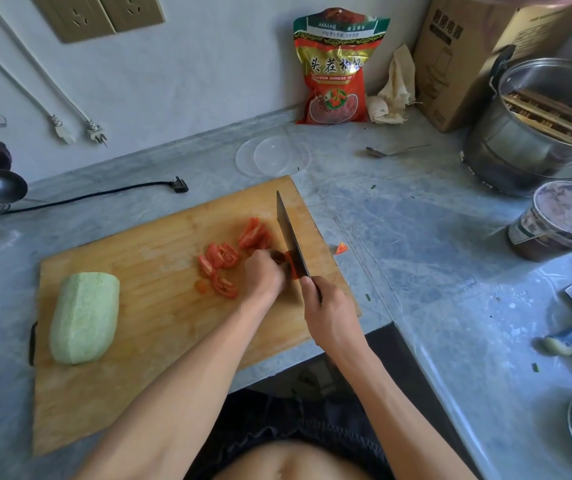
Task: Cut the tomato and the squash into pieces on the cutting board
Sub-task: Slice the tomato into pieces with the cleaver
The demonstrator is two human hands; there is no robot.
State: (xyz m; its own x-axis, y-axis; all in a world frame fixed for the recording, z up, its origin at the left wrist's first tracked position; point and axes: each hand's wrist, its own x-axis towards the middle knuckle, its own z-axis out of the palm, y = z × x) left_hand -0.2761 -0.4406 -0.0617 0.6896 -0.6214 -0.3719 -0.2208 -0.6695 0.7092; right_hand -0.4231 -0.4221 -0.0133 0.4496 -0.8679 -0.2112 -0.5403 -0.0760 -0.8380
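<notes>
A wooden cutting board (132, 271) lies on the grey counter. On its left end rests a peeled pale-green squash (83, 317), whole. Several red tomato pieces (222, 261) lie near the board's right side, and another cluster of tomato wedges (255, 233) sits just left of the blade. My right hand (329, 313) grips the handle of a dark cleaver (291, 237), blade down on the board. My left hand (264, 275) has curled fingers holding a piece of tomato against the blade; that piece is mostly hidden. One stray tomato bit (341, 248) lies off the board.
A clear plastic lid (272, 155) and a spoon (392, 151) lie behind the board. A red snack bag (338, 67), a cardboard box (468, 53), a steel pot (537, 133) and a round tub (561, 220) stand at the right. A black cord (104, 194) runs at the left.
</notes>
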